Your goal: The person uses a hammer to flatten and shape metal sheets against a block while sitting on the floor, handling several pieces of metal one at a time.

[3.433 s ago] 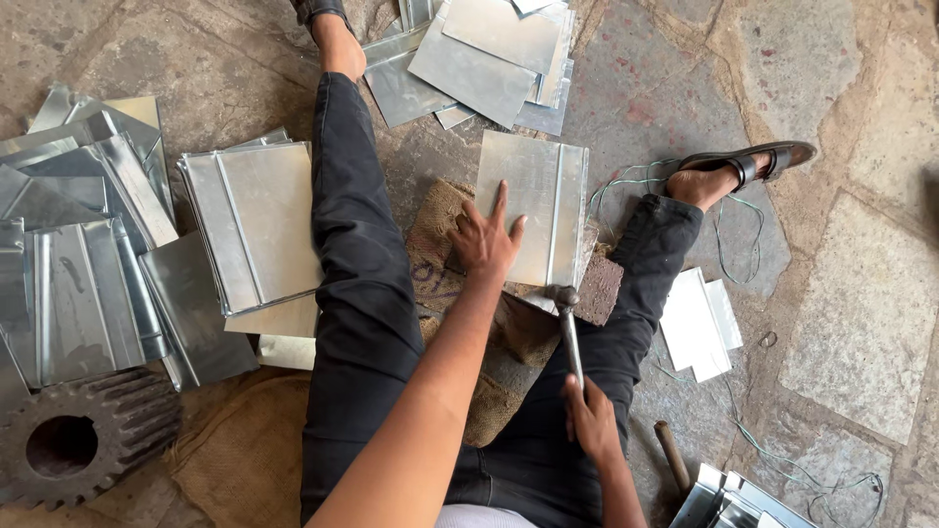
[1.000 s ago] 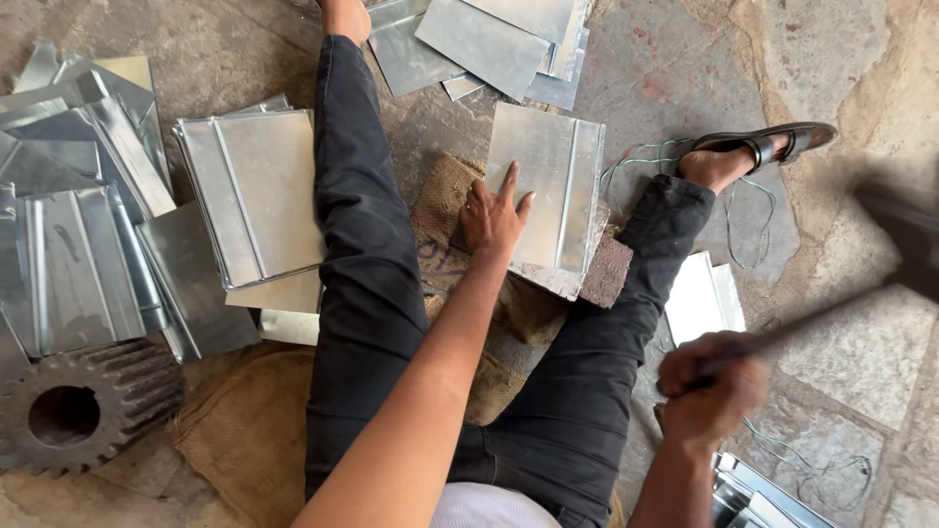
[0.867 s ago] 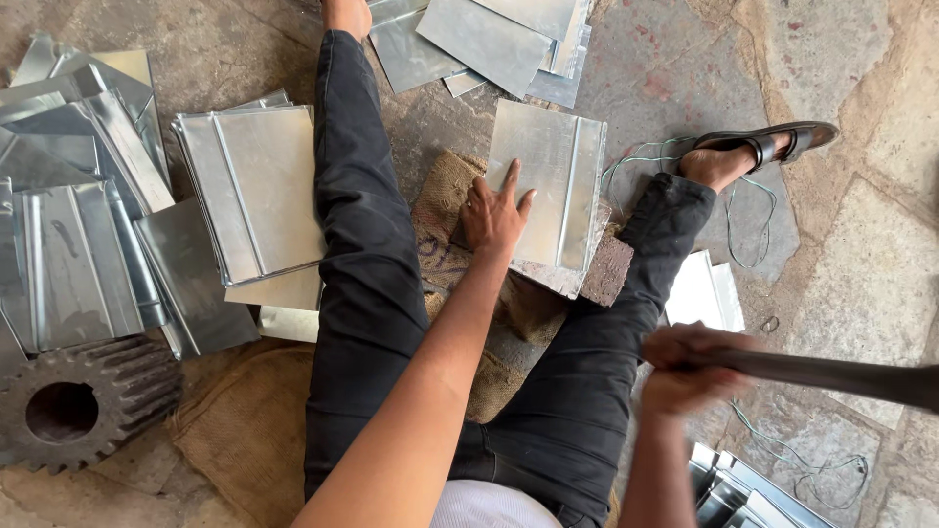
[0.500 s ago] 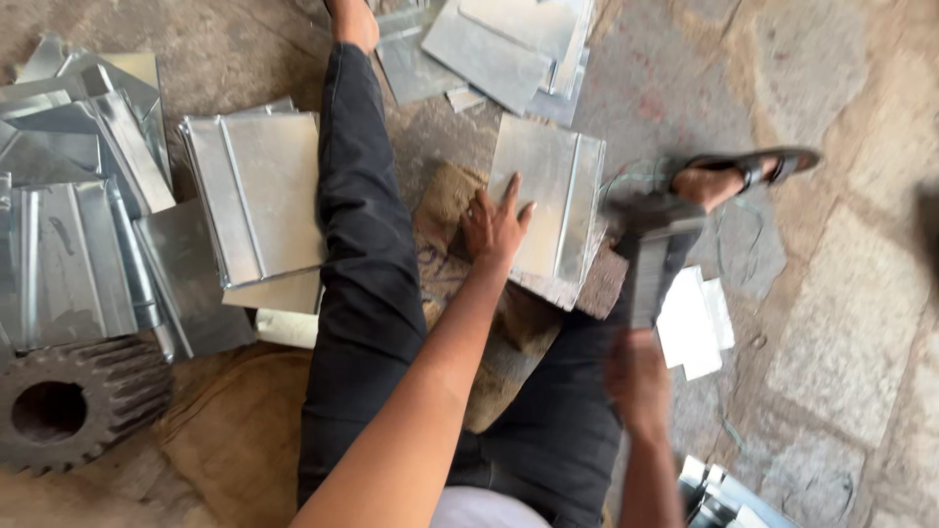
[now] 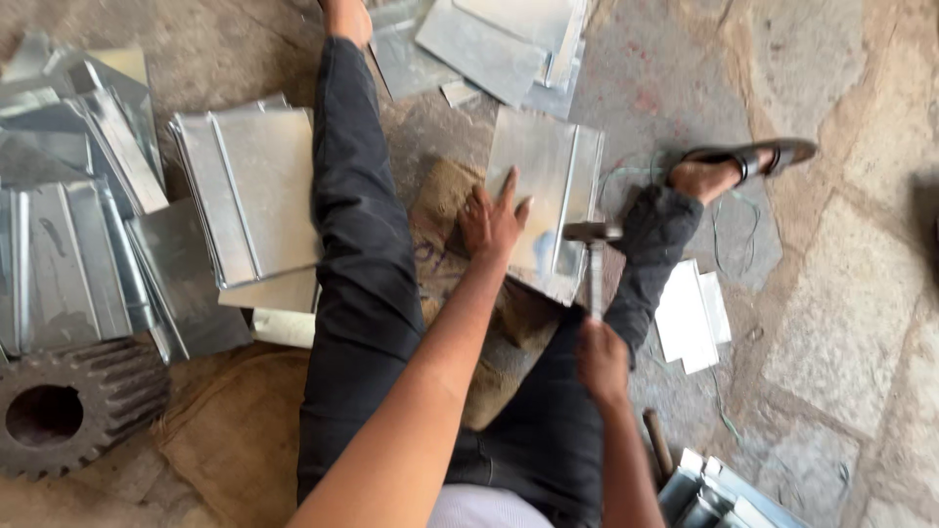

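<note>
I sit on the stone floor with legs in black trousers spread apart. My left hand lies flat with fingers spread on a folded sheet-metal panel that rests on burlap sacking between my legs. My right hand grips the handle of a hammer, whose head sits at the panel's right folded edge, just beside my left hand's fingers.
A stack of similar metal panels lies left of my left leg, more bent panels further left, others at the top. A large toothed gear sits at bottom left. White scraps and a sandalled foot are right.
My right hand swung the hammer from raised out at the right down onto the panel's right edge. My left hand stayed pressed on the panel.
</note>
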